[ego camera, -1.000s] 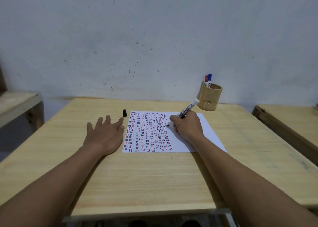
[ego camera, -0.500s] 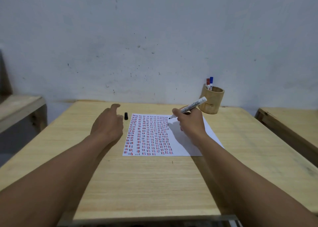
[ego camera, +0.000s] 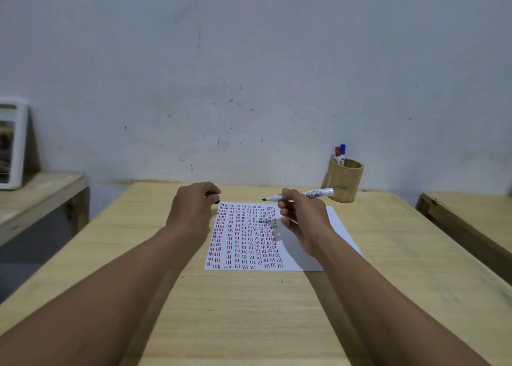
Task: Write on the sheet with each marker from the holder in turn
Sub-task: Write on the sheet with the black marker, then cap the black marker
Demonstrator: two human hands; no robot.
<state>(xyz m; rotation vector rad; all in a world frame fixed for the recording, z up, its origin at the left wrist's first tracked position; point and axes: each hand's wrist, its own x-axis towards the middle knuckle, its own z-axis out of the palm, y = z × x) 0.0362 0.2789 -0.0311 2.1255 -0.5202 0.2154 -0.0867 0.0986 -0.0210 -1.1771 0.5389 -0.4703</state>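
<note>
A white sheet (ego camera: 339, 225) covered in rows of short red, blue and black dashes lies on the wooden table (ego camera: 249, 310). My right hand (ego camera: 303, 218) grips an uncapped black marker (ego camera: 315, 193) held level above the sheet's far edge, tip pointing left and off the paper. My left hand (ego camera: 192, 209) is curled at the sheet's far left corner, fingertips pinched on a small black cap (ego camera: 217, 200) that is mostly hidden. A bamboo holder (ego camera: 346, 184) at the far right holds a red marker (ego camera: 337, 152) and a blue marker (ego camera: 343, 149).
A pale wall rises right behind the table. A second wooden bench (ego camera: 41, 196) stands to the left with a white framed object (ego camera: 12, 146) on it. Another wooden table (ego camera: 471, 221) is close on the right, across a narrow gap.
My right hand lifted the marker off the sheet and turned it level. My left hand left its flat rest beside the sheet, moved to the cap and closed on it.
</note>
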